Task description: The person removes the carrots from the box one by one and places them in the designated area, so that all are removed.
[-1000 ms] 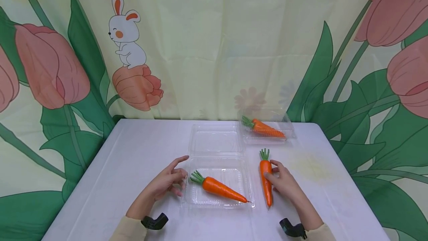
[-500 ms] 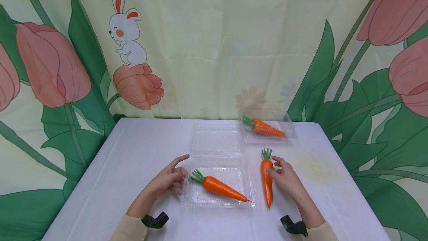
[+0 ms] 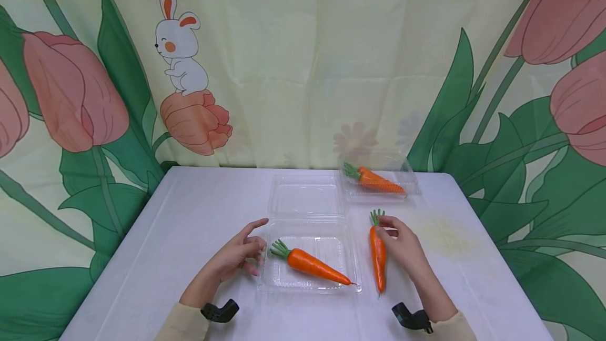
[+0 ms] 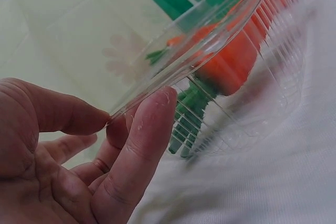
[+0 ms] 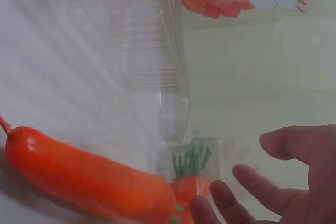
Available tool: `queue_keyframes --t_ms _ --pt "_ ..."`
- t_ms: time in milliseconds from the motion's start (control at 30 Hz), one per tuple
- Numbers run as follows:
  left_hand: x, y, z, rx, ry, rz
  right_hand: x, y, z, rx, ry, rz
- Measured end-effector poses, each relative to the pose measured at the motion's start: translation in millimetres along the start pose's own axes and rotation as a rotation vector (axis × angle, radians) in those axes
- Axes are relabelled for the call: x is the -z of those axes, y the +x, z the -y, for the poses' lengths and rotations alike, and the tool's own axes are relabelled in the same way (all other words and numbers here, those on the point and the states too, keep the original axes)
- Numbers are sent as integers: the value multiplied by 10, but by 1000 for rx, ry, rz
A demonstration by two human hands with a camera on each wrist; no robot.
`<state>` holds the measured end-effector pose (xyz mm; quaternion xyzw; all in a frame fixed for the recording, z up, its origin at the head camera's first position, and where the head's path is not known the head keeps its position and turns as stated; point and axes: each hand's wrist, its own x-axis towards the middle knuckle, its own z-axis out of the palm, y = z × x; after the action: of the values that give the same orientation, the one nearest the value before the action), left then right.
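My left hand [image 3: 239, 257] is at the left rim of an open clear plastic clamshell box [image 3: 310, 287]. In the left wrist view, its thumb and a finger pinch the rim. A carrot [image 3: 318, 267] with a green top lies slantwise in the box's near half. To the right, a second carrot [image 3: 377, 262] lies on the cloth, its green top pointing away. My right hand [image 3: 402, 241] hovers over that carrot's upper end; in the right wrist view its fingers are spread loosely and hold nothing.
Behind, at the table's far right, another clear plastic box [image 3: 411, 183] holds a carrot [image 3: 379, 181]. The open box's lid [image 3: 306, 196] lies back towards the far edge. A white cloth [image 3: 213, 199] covers the table; a printed curtain [image 3: 284, 67] hangs behind it.
My right hand has come off the middle of the loose carrot and shifted towards its green top. The left hand stays at the box's rim.
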<state>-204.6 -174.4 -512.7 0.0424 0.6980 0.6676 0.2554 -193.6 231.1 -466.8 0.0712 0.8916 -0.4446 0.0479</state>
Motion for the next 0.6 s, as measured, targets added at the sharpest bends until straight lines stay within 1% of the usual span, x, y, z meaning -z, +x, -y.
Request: queue_keyframes --t_ms 233,433,600 --pt "16 1 9 0 -5 5 -97 -161 198 83 -80 5" --pt "14 1 0 -5 -9 6 -200 -302 381 153 -121 15" --pt "13 1 -3 0 -17 6 -288 -375 515 188 -155 44"
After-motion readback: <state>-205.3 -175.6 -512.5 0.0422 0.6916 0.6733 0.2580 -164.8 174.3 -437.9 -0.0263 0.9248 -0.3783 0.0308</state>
